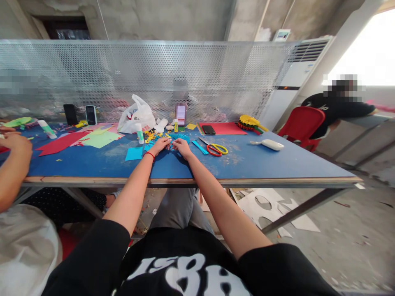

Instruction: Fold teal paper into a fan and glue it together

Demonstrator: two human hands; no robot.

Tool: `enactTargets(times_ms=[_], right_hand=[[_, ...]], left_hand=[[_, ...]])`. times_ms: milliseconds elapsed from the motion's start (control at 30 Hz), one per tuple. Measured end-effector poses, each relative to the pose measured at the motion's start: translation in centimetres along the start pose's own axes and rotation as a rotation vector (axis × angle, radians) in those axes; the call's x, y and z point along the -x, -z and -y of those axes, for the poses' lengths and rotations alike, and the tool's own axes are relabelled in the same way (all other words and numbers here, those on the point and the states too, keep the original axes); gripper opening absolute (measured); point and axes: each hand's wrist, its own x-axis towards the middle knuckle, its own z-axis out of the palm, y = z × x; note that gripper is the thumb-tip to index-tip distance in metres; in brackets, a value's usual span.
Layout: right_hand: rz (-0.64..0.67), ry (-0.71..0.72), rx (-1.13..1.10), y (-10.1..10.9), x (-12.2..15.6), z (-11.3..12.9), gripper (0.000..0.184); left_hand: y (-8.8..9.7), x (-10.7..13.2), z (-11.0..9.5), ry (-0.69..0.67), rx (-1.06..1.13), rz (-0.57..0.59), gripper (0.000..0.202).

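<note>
Near the front of the blue table, my left hand [161, 146] and my right hand [182, 148] meet with fingertips pinched. Between them is a small bit of blue paper, its shape mostly hidden by the fingers. Just behind my hands lies a fringed blue paper piece [181, 136], with yellow paper scraps [152, 135] beside it. A flat blue paper sheet [133, 154] rests left of my left hand. To the right of my right hand are a blue paper strip [200, 147] and scissors [217, 149] with red and yellow handles, blades partly open.
A glue stick [140, 134], white plastic bag [137, 115] and propped phone [180, 114] stand behind. A black phone [209, 130] lies on red paper [230, 128]. A white bottle-like object [272, 144] lies right. A co-worker's arm [15, 160] is at left; perforated metal panel [210, 61] borders the table.
</note>
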Motion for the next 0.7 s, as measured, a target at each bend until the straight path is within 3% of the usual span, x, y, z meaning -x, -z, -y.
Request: enactTargets(times_ms=[333, 700], right_hand=[[0.004, 0.008, -0.002, 0.0, 0.1, 0.2, 0.019], [-0.018, -0.006, 0.008, -0.1, -0.1, -0.1, 0.022]], left_hand=[[0.0, -0.1, 0.3, -0.004, 0.000, 0.000, 0.046], [-0.4, 0.3, -1.1, 0.024, 0.009, -0.005, 0.048]])
